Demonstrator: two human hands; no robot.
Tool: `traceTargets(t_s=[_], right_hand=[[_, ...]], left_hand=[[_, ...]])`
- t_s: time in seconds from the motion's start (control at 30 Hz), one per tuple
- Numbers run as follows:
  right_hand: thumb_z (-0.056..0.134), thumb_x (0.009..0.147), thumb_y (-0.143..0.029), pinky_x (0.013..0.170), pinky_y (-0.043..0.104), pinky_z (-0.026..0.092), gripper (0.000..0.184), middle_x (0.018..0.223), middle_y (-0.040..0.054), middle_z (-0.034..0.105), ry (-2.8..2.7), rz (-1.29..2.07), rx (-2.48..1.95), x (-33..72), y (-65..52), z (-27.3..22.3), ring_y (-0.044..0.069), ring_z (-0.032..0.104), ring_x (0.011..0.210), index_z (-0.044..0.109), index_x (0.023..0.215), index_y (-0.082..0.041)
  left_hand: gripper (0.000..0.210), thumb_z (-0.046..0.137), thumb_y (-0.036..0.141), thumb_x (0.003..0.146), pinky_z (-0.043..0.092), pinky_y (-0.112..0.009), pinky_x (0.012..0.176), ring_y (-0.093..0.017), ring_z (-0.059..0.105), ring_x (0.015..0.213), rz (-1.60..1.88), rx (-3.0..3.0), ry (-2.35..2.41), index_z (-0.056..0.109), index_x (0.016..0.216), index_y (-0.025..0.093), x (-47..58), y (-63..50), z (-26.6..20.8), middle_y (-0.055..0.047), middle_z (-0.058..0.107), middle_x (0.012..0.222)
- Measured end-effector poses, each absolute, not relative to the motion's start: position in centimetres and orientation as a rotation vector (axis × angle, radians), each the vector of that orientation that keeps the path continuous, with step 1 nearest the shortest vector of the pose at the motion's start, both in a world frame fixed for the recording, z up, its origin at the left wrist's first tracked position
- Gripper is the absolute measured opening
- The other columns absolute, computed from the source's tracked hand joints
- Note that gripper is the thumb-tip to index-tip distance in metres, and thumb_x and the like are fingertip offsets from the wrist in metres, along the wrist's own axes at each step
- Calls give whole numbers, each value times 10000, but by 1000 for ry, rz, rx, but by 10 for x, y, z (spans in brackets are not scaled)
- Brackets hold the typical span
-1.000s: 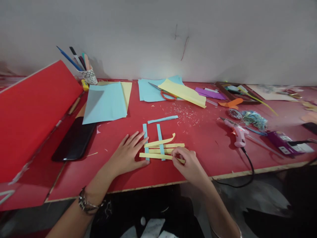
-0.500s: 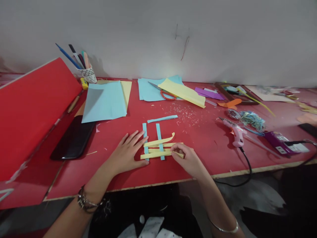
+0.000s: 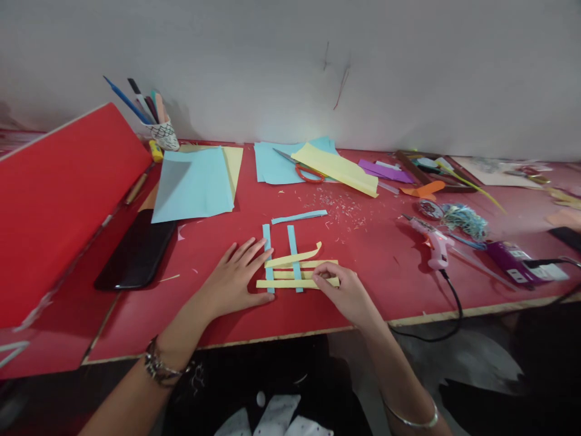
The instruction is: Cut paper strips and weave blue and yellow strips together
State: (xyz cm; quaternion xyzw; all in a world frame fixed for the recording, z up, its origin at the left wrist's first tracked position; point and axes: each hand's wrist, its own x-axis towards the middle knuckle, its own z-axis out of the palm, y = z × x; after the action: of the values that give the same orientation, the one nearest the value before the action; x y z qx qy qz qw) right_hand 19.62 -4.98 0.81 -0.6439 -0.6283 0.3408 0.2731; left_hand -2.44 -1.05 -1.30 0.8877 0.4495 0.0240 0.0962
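My left hand (image 3: 232, 280) lies flat with its fingers spread, fingertips and thumb at the left upright blue paper strip (image 3: 266, 234). A second blue paper strip (image 3: 292, 238) runs roughly parallel to its right. Several yellow paper strips cross these two, woven over and under. The nearest yellow paper strip (image 3: 284, 283) lies across both blue ones, its right end pinched between the thumb and fingers of my right hand (image 3: 345, 293). Another yellow paper strip (image 3: 306, 253) has a curled, raised right end. A loose blue paper strip (image 3: 299, 217) rests just beyond the weave.
Blue paper sheets (image 3: 193, 188), a black phone (image 3: 136, 251) and a pen cup (image 3: 163, 134) are on the left. Scissors (image 3: 309, 174) lie under folded yellow paper (image 3: 338, 169) at the back. On the right are a pink glue gun (image 3: 436, 245), its cable and a purple power strip (image 3: 511, 263).
The nearest yellow strip has straightened and now lies more level across the blue strips. My right hand keeps hold of its end; my left hand has barely moved.
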Motion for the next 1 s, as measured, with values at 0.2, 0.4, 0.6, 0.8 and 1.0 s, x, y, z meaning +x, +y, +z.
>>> traceTargets(t_s=[0.2, 0.4, 0.6, 0.8, 1.0], right_hand=[[472, 724, -272, 611, 233, 386, 113, 702, -5, 600, -1716, 984, -1695, 207, -49, 10, 128, 528, 662, 563, 723, -206], [477, 731, -248, 601, 222, 388, 95, 699, -10, 594, -1782, 1060, -1606, 215, -46, 10, 116, 527, 648, 560, 742, -204], [484, 731, -252, 595, 223, 386, 90, 684, -14, 584, -1840, 1028, -1592, 221, -46, 10, 118, 527, 643, 557, 740, -200], [469, 749, -205, 575, 224, 378, 90, 654, -18, 561, -1949, 856, -1594, 216, -48, 9, 115, 511, 607, 558, 737, -203], [443, 801, -220, 668, 295, 372, 135, 743, 36, 570, -2064, 321, -1647, 212, -59, 8, 170, 523, 726, 561, 741, -191]], left_hand=[[784, 367, 666, 709, 190, -493, 1030, -268, 177, 1298, 61, 2621, 1338, 283, 1325, 190, -25, -10, -13, -83, 210, 1423], [783, 348, 676, 712, 171, -472, 1043, -259, 169, 1301, 85, 2623, 1339, 273, 1330, 201, -24, -10, -14, -74, 214, 1423], [777, 358, 672, 710, 178, -480, 1036, -265, 182, 1296, 102, 2621, 1327, 278, 1325, 205, -25, -10, -14, -87, 241, 1415], [757, 411, 631, 717, 207, -477, 1023, -275, 225, 1278, 201, 2630, 1311, 253, 1327, 213, -26, -12, -14, -110, 238, 1409], [562, 440, 522, 775, 403, -394, 864, -268, 445, 1094, 442, 2636, 1315, 417, 1214, 172, -22, -20, -10, -129, 449, 1208]])
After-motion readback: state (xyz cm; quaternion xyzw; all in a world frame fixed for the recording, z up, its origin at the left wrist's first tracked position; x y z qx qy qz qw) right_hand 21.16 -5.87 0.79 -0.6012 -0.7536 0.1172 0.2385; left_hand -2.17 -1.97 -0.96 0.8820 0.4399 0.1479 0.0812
